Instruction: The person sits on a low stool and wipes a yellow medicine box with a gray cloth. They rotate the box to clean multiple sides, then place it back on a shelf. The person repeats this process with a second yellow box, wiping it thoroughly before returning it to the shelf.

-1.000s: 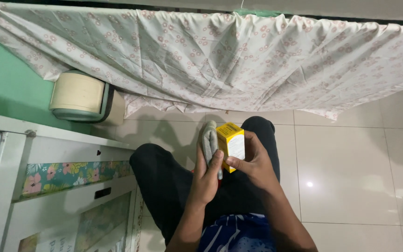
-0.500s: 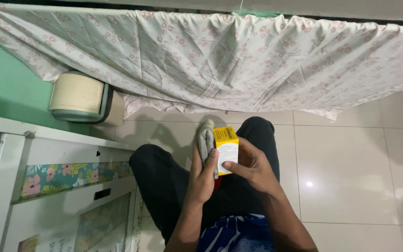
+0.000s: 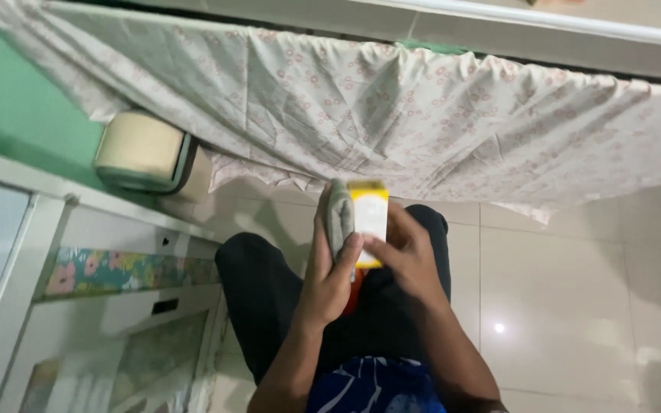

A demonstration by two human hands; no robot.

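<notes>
Hands meet over the lap: left hand [image 3: 329,268] clasps a grey folded cloth [image 3: 338,216], right hand [image 3: 407,256] pinches the small yellow-and-white box [image 3: 369,220] beside it. Best keep the box braced against the cloth — thumb firm on its lower edge — so neither slips.

Yellow-and-white box [image 3: 369,222]: print motion-blurred, unreadable; lower end covered by fingers of right hand [image 3: 407,260]. Grey object [image 3: 338,218] pressed behind it, mostly hidden by left hand [image 3: 330,271]; kind not discernible. Small orange-red patch [image 3: 352,294] under the hands, largely covered, unidentifiable. Both forearms cut off at bottom edge. Floral cloth [image 3: 422,122] hides whatever lies beneath it. White cabinet [image 3: 109,329] cropped at left and bottom.
</notes>
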